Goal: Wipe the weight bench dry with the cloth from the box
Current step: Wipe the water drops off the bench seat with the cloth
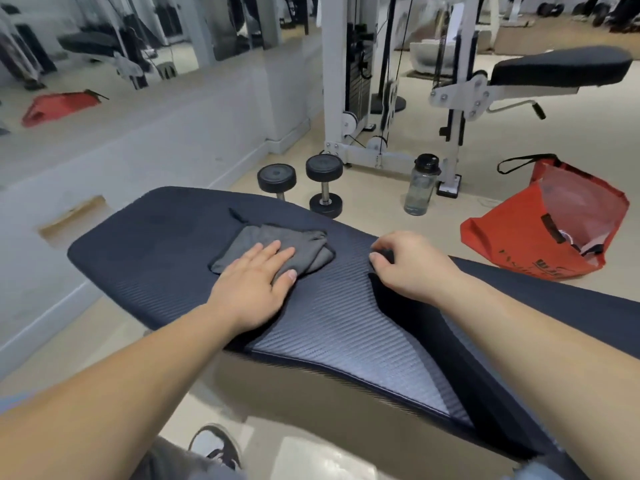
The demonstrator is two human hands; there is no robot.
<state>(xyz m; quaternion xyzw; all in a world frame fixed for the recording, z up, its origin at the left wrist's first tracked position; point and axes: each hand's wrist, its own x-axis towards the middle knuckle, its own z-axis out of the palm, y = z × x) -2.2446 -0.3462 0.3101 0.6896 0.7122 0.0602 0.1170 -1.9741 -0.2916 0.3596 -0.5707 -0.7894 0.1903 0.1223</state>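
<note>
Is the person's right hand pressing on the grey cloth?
No, the left hand lies flat on the cloth; the right hand grips the bench edge.

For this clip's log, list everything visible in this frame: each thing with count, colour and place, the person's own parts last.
weight bench: one, dark navy ribbed pad, across the foreground
cloth: one, grey, folded flat on the bench pad
dumbbells: two, black, on the floor beyond the bench
water bottle: one, clear grey with black cap, upright on the floor right of the dumbbells
bag: one, red with black handles, open on the floor at right
cable machine: one, white frame, behind the dumbbells
second bench seat: one, black pad on white frame, upper right
mirror: on the left wall
shoe: one, grey and white, bottom centre
left hand: flat on the cloth
right hand: grip curled at the pad's edge
</note>
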